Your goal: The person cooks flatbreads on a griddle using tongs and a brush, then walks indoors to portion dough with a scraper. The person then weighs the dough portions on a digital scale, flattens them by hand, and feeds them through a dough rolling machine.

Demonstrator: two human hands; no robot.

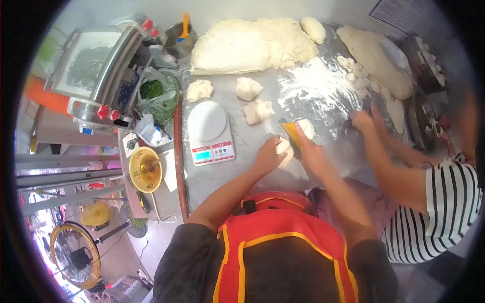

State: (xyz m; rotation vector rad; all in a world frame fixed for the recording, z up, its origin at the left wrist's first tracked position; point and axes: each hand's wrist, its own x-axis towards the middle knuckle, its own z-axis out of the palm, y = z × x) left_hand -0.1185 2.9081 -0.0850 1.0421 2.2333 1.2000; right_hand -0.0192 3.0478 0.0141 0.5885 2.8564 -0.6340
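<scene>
My left hand (pixel 270 155) is closed around a small piece of dough (pixel 285 148) low over the metal worktop. My right hand (pixel 313 155) grips a dough scraper with a yellow handle (pixel 290 133), just right of that piece. Another dough lump (pixel 306 129) lies beyond the scraper, partly hidden by my fingers. Three cut dough chunks, one of them a squarish chunk (pixel 258 111), rest farther back on the left. A white digital scale (pixel 207 121) with a lit display stands left of my hands, its round plate bare. At the back lies a large dough slab (pixel 252 44).
A co-worker's hands (pixel 365 120) are at the floured surface on my right, near small dough pieces (pixel 356 76). A long brown rod (pixel 178 156) runs along the left edge. Beyond it are a yellow bowl (pixel 145 169), a bag of greens (pixel 154 91) and a roller machine (pixel 93 65).
</scene>
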